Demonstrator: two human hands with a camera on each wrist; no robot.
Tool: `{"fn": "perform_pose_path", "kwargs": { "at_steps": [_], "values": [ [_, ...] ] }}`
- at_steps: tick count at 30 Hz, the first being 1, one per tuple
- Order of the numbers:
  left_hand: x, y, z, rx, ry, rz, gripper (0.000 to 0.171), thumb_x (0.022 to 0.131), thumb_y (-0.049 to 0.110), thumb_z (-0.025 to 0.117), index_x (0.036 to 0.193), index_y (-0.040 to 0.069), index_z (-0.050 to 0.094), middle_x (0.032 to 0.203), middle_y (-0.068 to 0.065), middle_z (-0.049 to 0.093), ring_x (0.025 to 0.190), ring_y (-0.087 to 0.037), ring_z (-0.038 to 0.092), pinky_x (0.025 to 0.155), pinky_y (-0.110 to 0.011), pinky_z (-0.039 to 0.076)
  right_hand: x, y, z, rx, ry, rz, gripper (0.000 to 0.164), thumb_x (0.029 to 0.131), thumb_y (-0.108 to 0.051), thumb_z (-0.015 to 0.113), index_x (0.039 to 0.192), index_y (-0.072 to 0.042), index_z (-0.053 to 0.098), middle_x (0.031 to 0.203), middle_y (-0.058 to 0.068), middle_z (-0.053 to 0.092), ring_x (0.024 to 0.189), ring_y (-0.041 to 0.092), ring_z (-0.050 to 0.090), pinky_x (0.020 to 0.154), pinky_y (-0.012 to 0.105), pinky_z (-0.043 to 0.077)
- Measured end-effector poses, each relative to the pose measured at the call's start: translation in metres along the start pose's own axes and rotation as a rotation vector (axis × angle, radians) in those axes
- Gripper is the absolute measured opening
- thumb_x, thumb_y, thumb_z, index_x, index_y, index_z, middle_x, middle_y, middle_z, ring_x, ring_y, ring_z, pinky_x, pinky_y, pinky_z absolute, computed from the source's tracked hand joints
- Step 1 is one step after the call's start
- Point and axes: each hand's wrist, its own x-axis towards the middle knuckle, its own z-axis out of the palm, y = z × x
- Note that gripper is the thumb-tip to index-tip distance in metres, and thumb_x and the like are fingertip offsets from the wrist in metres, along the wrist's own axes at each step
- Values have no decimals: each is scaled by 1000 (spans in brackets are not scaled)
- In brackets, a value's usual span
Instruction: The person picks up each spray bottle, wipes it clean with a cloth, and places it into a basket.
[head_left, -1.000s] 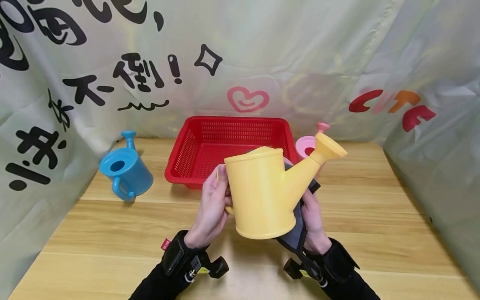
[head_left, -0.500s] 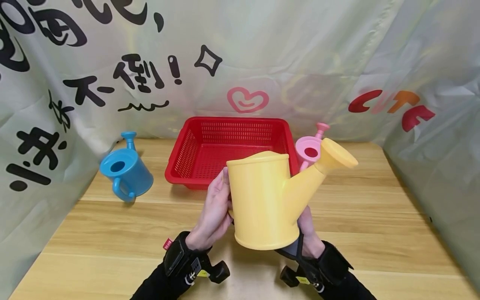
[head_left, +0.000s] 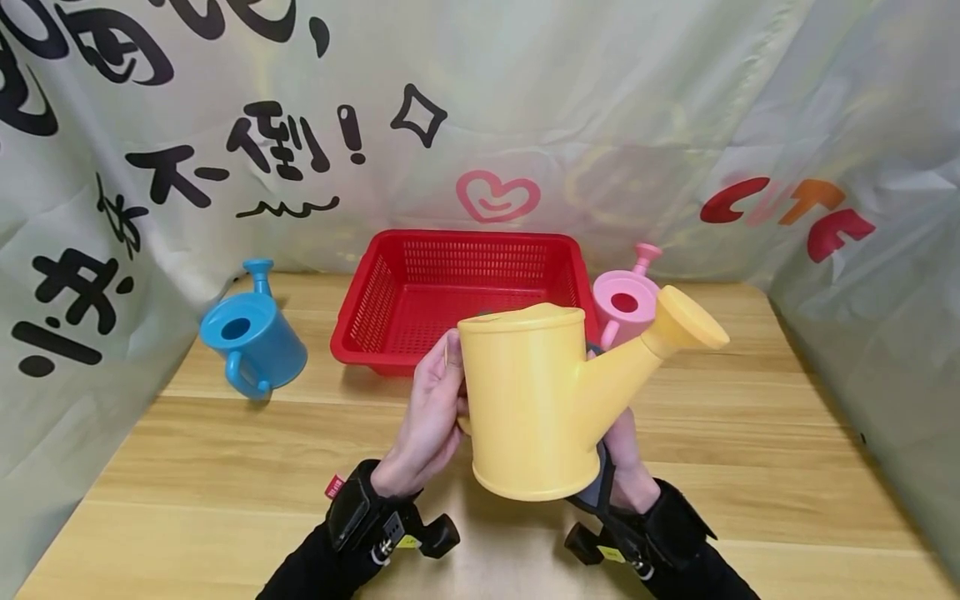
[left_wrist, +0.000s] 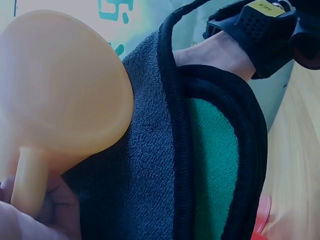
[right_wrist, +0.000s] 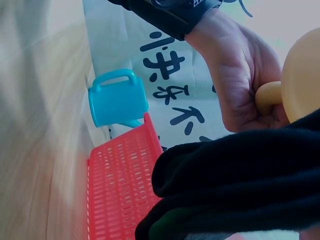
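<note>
Yellow watering can (head_left: 525,400): near center of head frame, held above wood table (head_left: 772,417), close to upright, spout aimed right and up. Gripped at handle (left_wrist: 30,180) by left hand (head_left: 427,408), with fingers curled round it, clear in both wrist views. On the far side of the can: gray cloth (left_wrist: 140,155) with black edging and a green face, partly hiding right hand (head_left: 628,454). Can't tell opening or grip of right hand, with fingers out of sight behind can and cloth. Upper center: red basket (head_left: 480,258), partly covered by can. Left of frame: blue watering can (head_left: 262,342), upright on table. Just right of basket: pink watering can (head_left: 625,298).
</note>
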Motion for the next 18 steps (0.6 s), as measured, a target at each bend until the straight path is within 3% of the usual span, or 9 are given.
{"fn": "perform_pose_path", "kwargs": {
  "at_steps": [6,12,18],
  "values": [
    [-1,1,1,16,25,-4,40,109,41,34,128,12,52,91,6,63,68,-4,54,50,-13,40,4,-3,10,47,-81,-46,44,112,-26,29,107,-12,70,94,-4,74,88,1,69,82,16,53],
    [0,1,0,25,31,-8,41,108,43,35,128,12,52,90,6,64,67,-3,55,51,-14,42,5,-2,11,34,-74,-85,45,112,-24,28,101,-10,69,92,-3,73,86,3,69,80,17,54],
    [1,0,-1,33,38,-18,37,107,45,36,119,15,53,84,6,62,58,-2,51,49,-15,43,6,-1,9,40,-51,-42,46,113,-26,27,105,-11,70,95,-4,75,89,2,69,83,18,54]
  ]
}}
